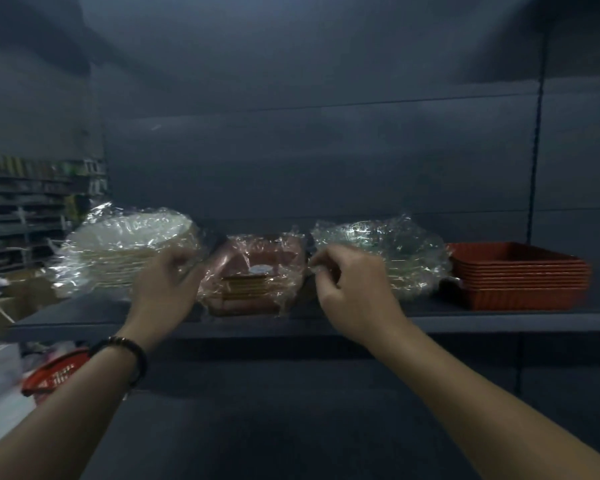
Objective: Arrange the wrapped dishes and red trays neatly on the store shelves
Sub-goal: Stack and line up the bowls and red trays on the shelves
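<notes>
— Middle wrapped bundle [252, 277]: where from the hands?
— Dead ahead on the shelf [465, 318], flanked by both. Left hand [167, 278] against its left side, fingers curled round the film there. Right hand [347, 278] at its right edge, fingertips pinched together on a fold of wrap, seemingly; blurred, so hard to be sure whose wrap.
— Nearer hand?
— Neither, really; about level, one each side, well apart with the bundle between.
— Neighbours?
— Pale wrapped plates [125, 247] just left, touching or nearly. Clear wrapped dishes [381, 252] just right, then stacked red trays [516, 275] beyond.
— Long axis?
— Hard to call; squarish, broad face toward the camera, tilted back a little.
— Next move, probably?
— Squaring it up between its neighbours, likely a small push back from both sides.
</notes>
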`<action>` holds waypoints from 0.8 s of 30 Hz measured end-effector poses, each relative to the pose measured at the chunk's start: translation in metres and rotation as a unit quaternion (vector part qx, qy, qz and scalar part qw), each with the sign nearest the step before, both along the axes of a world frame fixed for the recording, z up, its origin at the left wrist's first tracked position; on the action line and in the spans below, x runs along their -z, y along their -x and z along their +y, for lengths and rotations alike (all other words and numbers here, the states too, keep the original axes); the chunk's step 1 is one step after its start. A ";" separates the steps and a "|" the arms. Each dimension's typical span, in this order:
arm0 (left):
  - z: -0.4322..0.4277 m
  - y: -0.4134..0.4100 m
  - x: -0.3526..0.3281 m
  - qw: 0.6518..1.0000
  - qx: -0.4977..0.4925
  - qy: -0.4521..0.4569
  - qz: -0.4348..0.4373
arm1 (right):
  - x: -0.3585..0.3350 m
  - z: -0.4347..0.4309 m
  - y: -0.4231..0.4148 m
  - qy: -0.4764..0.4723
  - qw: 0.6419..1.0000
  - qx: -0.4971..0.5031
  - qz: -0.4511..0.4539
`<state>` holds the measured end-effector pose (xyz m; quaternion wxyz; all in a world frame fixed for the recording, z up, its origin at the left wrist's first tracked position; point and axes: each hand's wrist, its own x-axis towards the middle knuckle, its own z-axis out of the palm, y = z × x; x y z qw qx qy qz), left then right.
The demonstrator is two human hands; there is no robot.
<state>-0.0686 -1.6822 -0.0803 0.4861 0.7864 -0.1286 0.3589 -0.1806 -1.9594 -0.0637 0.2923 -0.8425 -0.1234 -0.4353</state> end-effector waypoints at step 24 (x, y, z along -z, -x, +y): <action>-0.020 -0.075 0.028 0.927 0.256 0.198 0.189 | 0.038 0.055 -0.081 -0.452 0.841 -0.187 0.232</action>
